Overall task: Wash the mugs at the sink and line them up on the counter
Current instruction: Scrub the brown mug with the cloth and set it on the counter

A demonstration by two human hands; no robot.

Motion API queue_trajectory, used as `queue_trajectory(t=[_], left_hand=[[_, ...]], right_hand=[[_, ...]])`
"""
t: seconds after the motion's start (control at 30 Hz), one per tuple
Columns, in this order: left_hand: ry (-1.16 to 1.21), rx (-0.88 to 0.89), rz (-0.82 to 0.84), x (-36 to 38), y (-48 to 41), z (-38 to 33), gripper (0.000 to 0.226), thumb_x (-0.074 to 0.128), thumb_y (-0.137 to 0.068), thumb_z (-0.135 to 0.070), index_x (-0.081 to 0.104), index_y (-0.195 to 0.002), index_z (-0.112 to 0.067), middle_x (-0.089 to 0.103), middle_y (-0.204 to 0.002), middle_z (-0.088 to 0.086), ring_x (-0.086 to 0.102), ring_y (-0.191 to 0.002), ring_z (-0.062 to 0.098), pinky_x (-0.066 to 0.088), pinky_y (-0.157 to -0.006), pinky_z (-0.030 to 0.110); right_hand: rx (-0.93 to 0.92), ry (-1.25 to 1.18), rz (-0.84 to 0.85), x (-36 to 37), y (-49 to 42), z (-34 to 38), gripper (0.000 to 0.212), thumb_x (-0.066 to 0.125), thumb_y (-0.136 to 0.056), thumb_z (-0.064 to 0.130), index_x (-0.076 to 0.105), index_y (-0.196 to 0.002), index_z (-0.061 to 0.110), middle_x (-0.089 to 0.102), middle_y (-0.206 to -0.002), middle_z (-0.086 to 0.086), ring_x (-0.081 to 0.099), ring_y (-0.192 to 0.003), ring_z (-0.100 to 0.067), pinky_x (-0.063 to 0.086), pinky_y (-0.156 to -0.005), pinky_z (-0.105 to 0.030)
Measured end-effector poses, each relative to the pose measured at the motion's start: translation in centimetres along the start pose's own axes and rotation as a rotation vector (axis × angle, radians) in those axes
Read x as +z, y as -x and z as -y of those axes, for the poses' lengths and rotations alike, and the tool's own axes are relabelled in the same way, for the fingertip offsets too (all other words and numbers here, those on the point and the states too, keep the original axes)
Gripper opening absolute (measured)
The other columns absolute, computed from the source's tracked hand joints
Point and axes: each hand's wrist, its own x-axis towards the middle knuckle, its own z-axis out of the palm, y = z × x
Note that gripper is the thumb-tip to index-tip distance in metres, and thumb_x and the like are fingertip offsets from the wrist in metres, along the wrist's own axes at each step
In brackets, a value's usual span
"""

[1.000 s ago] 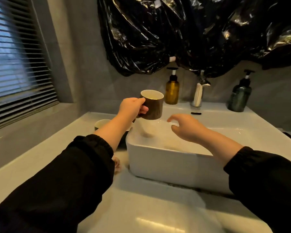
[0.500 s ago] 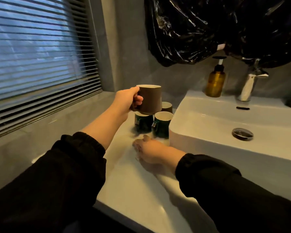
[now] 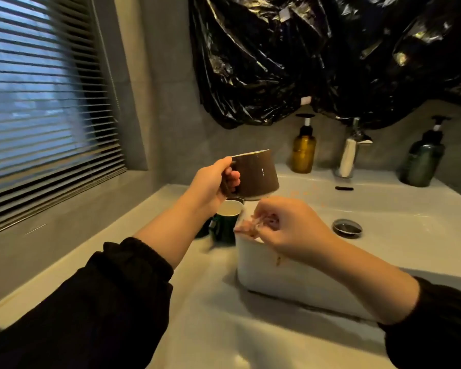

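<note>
Head view: left hand [image 3: 210, 186] clamped on brown mug [image 3: 256, 175] by the handle, upright, raised over the sink's [image 3: 290, 278] left edge. Right hand [image 3: 285, 226] just below the mug, fingers curled, blurred, grip contents unclear. Green mug [image 3: 225, 225] on counter [image 3: 224, 328] beneath left hand, beside sink wall.

Left hand [image 3: 210, 187] raised, forearm extended forward-right, fingers curled through the handle of the brown mug [image 3: 253, 175], gripping it with the mug tipped slightly. Right hand [image 3: 285, 226] lower, just under and right of the left, fingers loosely curled and blurred. Both arms in black sleeves, pushed up off the wrists.
</note>
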Motion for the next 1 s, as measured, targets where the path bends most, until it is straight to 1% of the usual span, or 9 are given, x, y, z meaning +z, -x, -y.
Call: queue_trajectory(t=[0.13,0.33,0.4,0.5,0.63,0.7,0.8,0.9,1.0], left_hand=[[-0.444,0.113,0.104,6.4,-1.6,2.0,0.033,0.049,-0.095,-0.021,0.052,-0.064,-0.013,0.059,-0.055,0.0,0.051,-0.057,0.013,0.042,-0.063,0.028],[-1.523,0.888,0.361,14.0,-2.6,6.4,0.019,0.053,-0.093,-0.028,0.066,-0.084,-0.018,0.065,-0.083,-0.002,0.059,-0.079,0.016,0.04,-0.066,0.023],[-1.831,1.141,0.525,15.6,-3.5,7.5,0.022,0.053,-0.094,-0.026,0.069,-0.105,-0.015,0.068,-0.099,0.001,0.061,-0.093,0.018,0.042,-0.083,0.026],[-2.098,1.245,0.652,17.2,-4.7,8.9,0.028,0.058,-0.092,-0.022,0.065,-0.117,-0.012,0.067,-0.109,0.002,0.058,-0.104,0.02,0.037,-0.098,0.031],[-2.022,1.239,0.583,18.1,-5.7,10.4,0.028,0.056,-0.093,-0.021,0.064,-0.118,-0.011,0.067,-0.111,0.003,0.058,-0.104,0.02,0.037,-0.097,0.029],[-1.828,1.143,0.436,18.5,-5.9,10.8,0.025,0.052,-0.094,-0.022,0.068,-0.111,-0.013,0.069,-0.106,0.002,0.059,-0.096,0.018,0.038,-0.088,0.025],[-1.444,0.794,0.153,18.5,-6.3,10.8,0.021,0.051,-0.094,-0.028,0.068,-0.09,-0.017,0.067,-0.086,-0.001,0.055,-0.077,0.014,0.041,-0.069,0.022],[-1.17,0.395,0.059,17.3,-7.8,10.9,0.021,0.052,-0.093,-0.027,0.058,-0.075,-0.017,0.057,-0.072,-0.001,0.05,-0.07,0.014,0.034,-0.056,0.022],[-1.042,0.27,0.025,15.7,-9.4,11.0,0.02,0.052,-0.091,-0.025,0.063,-0.08,-0.013,0.065,-0.082,0.007,0.057,-0.08,0.022,0.039,-0.064,0.027]], right_hand=[[0.428,-0.166,-0.272,-5.8,1.5,-7.9,0.014,0.059,-0.088,0.015,0.061,-0.074,0.016,0.058,-0.07,0.001,0.052,-0.068,-0.014,0.04,-0.056,-0.026],[1.031,-1.042,-0.419,-9.7,3.4,-19.7,0.028,0.033,-0.082,-0.005,0.06,-0.08,-0.003,0.066,-0.085,-0.018,0.068,-0.078,-0.028,0.056,-0.078,-0.042],[1.125,-1.217,-0.438,-10.1,3.8,-20.4,0.026,0.033,-0.09,0.004,0.057,-0.084,-0.001,0.064,-0.081,-0.013,0.064,-0.067,-0.024,0.054,-0.062,-0.032],[1.226,-1.366,-0.464,-10.3,3.8,-21.4,0.024,0.048,-0.096,0.028,0.059,-0.098,0.007,0.066,-0.086,-0.013,0.057,-0.07,-0.019,0.045,-0.064,-0.027],[1.254,-1.307,-0.442,-9.7,2.8,-23.3,0.013,0.06,-0.092,0.018,0.062,-0.087,0.006,0.064,-0.09,-0.013,0.063,-0.086,-0.019,0.05,-0.083,-0.036],[1.261,-1.251,-0.415,-9.5,2.3,-23.7,0.006,0.058,-0.091,0.006,0.061,-0.09,0.001,0.062,-0.099,-0.016,0.063,-0.087,-0.02,0.053,-0.072,-0.031],[1.23,-1.196,-0.402,-9.5,1.8,-24.1,0.028,0.042,-0.095,-0.003,0.05,-0.122,-0.005,0.057,-0.116,-0.022,0.064,-0.097,-0.026,0.044,-0.039,-0.016],[1.12,-1.101,-0.423,-9.7,1.2,-24.4,0.046,0.039,-0.095,-0.005,0.035,-0.14,0.004,0.059,-0.109,-0.018,0.065,-0.09,-0.026,0.051,-0.051,-0.024],[1.046,-0.774,-0.338,-9.5,1.0,-24.4,0.031,0.047,-0.093,0.002,0.056,-0.123,0.007,0.059,-0.098,-0.014,0.059,-0.071,-0.015,0.047,-0.054,-0.026]])
